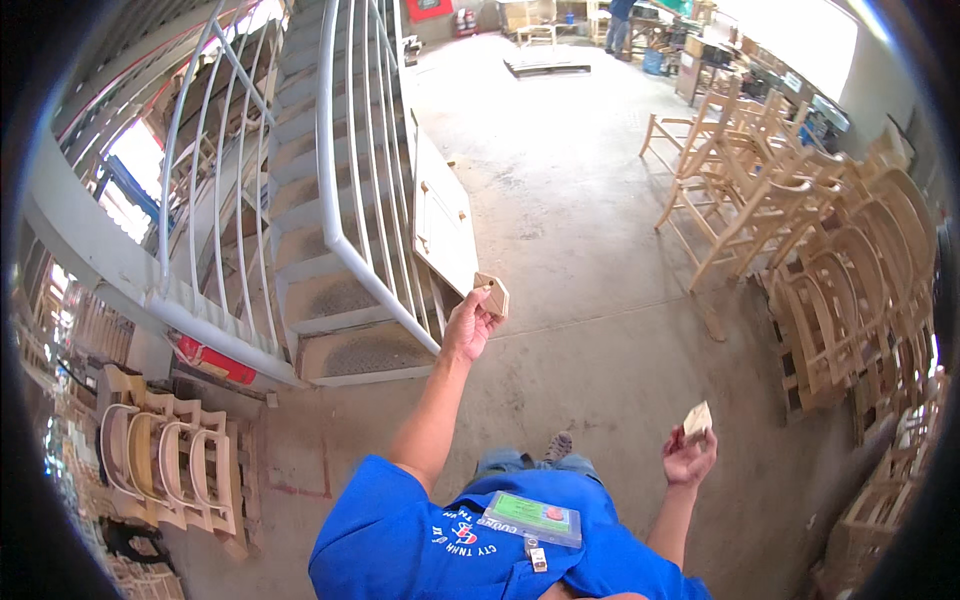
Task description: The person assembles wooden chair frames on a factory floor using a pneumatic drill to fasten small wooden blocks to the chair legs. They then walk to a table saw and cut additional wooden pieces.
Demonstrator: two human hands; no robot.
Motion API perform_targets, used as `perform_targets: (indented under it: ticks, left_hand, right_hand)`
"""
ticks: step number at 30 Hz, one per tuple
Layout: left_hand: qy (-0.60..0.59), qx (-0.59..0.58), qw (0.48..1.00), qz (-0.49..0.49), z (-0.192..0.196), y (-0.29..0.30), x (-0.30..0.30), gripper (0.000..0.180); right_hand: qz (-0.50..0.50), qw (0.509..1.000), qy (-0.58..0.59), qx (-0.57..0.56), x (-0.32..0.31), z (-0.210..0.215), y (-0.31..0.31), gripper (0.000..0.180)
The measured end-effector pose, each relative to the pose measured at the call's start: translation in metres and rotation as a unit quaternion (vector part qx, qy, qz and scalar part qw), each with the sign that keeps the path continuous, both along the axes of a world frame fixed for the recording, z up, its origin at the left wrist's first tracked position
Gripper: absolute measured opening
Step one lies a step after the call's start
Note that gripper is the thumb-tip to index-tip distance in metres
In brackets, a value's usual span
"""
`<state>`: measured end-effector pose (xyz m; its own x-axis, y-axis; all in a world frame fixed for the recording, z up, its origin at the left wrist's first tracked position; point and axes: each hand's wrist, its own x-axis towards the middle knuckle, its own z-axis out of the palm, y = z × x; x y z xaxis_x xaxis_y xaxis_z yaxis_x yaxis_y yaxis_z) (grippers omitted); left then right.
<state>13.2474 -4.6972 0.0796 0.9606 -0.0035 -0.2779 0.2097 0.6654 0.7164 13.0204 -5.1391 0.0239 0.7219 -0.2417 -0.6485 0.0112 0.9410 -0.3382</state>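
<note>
A small light-wood block [493, 297] with angled corners and a dark round hole is pinched in my left hand [468, 325], held out in front of me near the stair rail. In my right hand [690, 459], lower and to the right, a second pale wooden block [697, 422] stands up from the fingers. Its lower part is hidden by the fingers. Both blocks are well above the floor and apart from each other.
Metal stairs with a grey handrail [330, 180] rise at the left, a white panel [443, 215] leaning beside them. Wooden chairs [735, 185] and stacked curved chair parts [850, 280] line the right. More curved pieces [170, 455] lie at lower left. A person [619, 27] stands far off.
</note>
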Motion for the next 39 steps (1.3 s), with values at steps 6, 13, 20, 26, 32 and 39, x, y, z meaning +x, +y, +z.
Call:
perform_targets:
  ticks: [6, 13, 20, 26, 32, 39]
  left_hand:
    - [-0.025, 0.074, 0.995, 0.055, -0.011, -0.007, 0.183, 0.049]
    - [0.018, 0.092, 0.985, 0.144, -0.043, 0.022, 0.428, 0.043]
    - [0.131, 0.133, 0.97, 0.158, -0.041, 0.042, 0.661, 0.045]
    - [0.122, 0.165, 0.959, 0.194, -0.05, 0.047, 0.873, 0.043]
    - [0.183, 0.147, 0.934, 0.269, -0.058, 0.047, 1.067, 0.034]
    - [0.162, 0.162, 0.901, 0.368, -0.061, 0.105, 1.246, 0.035]
  right_hand:
    - [0.15, 0.974, -0.104, -0.133, 0.294, 0.038, -0.021, 0.041]
    - [0.16, 0.978, -0.059, -0.124, 0.561, 0.014, -0.012, 0.045]
    - [0.086, 0.977, 0.107, -0.163, 0.726, -0.001, -0.034, 0.054]
    - [0.022, 0.975, 0.209, -0.076, 0.918, -0.072, -0.052, 0.052]
    - [0.103, 0.972, 0.138, -0.162, 1.213, -0.07, -0.05, 0.046]
    - [0.296, 0.871, -0.072, -0.384, 1.573, 0.011, 0.04, 0.024]
